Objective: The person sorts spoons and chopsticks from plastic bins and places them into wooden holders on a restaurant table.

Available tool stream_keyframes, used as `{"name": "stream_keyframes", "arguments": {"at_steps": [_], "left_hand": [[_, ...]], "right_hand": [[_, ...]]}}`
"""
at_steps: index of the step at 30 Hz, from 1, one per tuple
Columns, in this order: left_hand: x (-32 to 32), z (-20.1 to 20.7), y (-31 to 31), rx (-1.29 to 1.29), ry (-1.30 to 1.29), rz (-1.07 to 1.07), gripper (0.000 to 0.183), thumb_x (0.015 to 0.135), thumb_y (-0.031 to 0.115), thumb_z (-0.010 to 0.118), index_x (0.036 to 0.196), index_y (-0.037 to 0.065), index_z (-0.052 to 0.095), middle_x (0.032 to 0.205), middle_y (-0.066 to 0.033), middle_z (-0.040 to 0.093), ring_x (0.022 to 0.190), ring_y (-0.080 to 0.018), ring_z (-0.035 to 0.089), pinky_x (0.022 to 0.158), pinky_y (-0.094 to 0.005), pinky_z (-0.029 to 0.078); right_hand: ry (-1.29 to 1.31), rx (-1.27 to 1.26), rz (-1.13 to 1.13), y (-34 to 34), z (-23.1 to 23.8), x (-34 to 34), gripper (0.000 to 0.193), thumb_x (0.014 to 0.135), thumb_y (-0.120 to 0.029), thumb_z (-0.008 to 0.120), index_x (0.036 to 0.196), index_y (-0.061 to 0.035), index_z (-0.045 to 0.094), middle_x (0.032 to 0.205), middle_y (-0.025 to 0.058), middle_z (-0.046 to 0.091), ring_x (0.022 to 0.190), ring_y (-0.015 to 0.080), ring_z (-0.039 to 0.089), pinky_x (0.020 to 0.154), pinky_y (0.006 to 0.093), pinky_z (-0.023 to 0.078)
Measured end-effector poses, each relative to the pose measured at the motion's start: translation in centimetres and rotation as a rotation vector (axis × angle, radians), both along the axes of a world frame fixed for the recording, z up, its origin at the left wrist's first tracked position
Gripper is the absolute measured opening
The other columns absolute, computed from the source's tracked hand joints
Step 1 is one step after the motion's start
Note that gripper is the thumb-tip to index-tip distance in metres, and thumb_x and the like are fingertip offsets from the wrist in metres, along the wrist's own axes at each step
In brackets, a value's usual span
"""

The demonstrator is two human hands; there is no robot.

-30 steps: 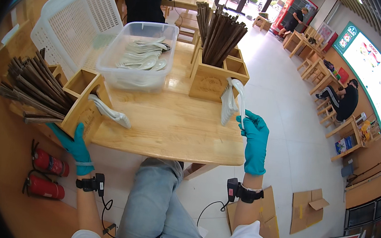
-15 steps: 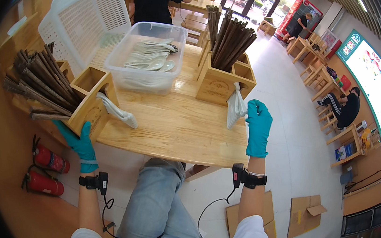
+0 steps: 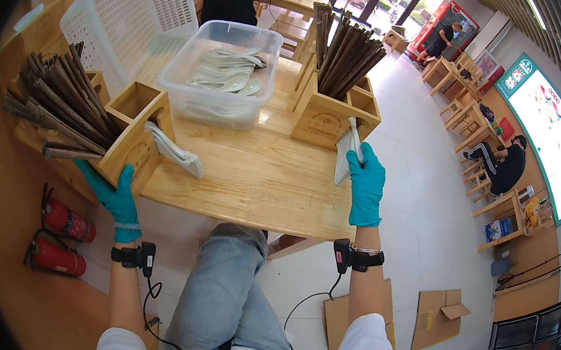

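My left hand [image 3: 115,201], in a teal glove, grips the lower edge of a wooden utensil holder [image 3: 142,159] at the table's left; its thumb lies on the front and the other fingers are partly hidden behind. Dark brown chopsticks [image 3: 60,105] lean out of this holder, and white spoons [image 3: 176,152] hang from its side. My right hand [image 3: 366,188], gloved alike, has its fingers closed at the white spoons [image 3: 347,151] hanging in a row on the second wooden holder [image 3: 319,117]. More chopsticks [image 3: 346,58] stand upright in that one.
A clear plastic tub [image 3: 215,109] of white spoons stands on the wooden table [image 3: 251,185], beside a tilted white basket [image 3: 130,9]. Fire extinguishers [image 3: 58,257] are at the lower left. Flattened cardboard [image 3: 437,321] lies on the floor. Other people sit or stand farther off.
My right hand has moved left and in against the hanging spoons at the right holder. The left hand keeps its grip on the left holder. The whole view has shifted slightly.
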State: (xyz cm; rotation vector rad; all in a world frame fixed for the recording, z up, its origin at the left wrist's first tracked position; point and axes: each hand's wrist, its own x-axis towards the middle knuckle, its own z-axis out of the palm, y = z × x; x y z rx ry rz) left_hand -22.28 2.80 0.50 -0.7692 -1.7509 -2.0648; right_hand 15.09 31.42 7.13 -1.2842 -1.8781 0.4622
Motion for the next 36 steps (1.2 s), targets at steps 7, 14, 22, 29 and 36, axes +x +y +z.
{"name": "stream_keyframes", "arguments": {"at_steps": [7,14,22,29,36], "left_hand": [[0.0,0.0,0.4,0.039,-0.026,-0.027,0.095,0.086,0.016,0.071,0.154,0.005,0.006,0.153,-0.0175,0.024,0.132,-0.0282,0.036,0.111,-0.0374,0.032],[0.7,0.6,0.2,0.001,-0.028,-0.005,0.092,0.089,0.021,0.068,0.154,0.005,0.006,0.150,-0.0198,0.029,0.129,-0.0296,0.041,0.107,-0.0381,0.038],[0.5,0.2,0.2,0.017,-0.064,-0.004,0.096,0.084,0.018,0.073,0.154,0.007,0.008,0.150,-0.0182,0.029,0.131,-0.0289,0.039,0.109,-0.0393,0.036],[0.7,0.9,0.2,-0.007,-0.022,0.000,0.097,0.085,0.022,0.071,0.154,0.009,0.005,0.150,-0.0184,0.028,0.131,-0.0299,0.039,0.109,-0.0412,0.038],[0.8,0.9,0.3,-0.008,-0.037,0.011,0.096,0.085,0.022,0.071,0.154,0.007,0.006,0.151,-0.0190,0.026,0.132,-0.0302,0.037,0.110,-0.0413,0.036]], "right_hand": [[0.622,0.070,0.031,-2.5,-2.2,1.2,0.041,0.100,-0.024,0.052,0.138,-0.0072,0.051,0.095,0.0027,0.056,0.086,0.0107,0.052,0.077,0.0264,0.046],[0.629,0.027,0.036,-6.5,-3.2,0.4,0.036,0.102,-0.020,0.047,0.137,-0.0120,0.053,0.091,0.0007,0.055,0.078,0.0073,0.048,0.070,0.0239,0.043],[0.605,0.007,0.034,-6.1,-4.0,0.9,0.032,0.100,-0.016,0.049,0.130,-0.0078,0.058,0.085,-0.0016,0.055,0.072,0.0047,0.046,0.062,0.0201,0.040],[0.649,-0.051,0.079,-6.4,-3.7,0.5,0.032,0.095,-0.009,0.049,0.123,-0.0030,0.062,0.080,-0.0025,0.056,0.069,0.0047,0.047,0.059,0.0191,0.039],[0.677,-0.110,0.068,-6.6,-3.7,1.0,0.031,0.094,-0.003,0.046,0.119,-0.0030,0.065,0.081,-0.0010,0.057,0.068,0.0052,0.046,0.063,0.0206,0.041]]}}
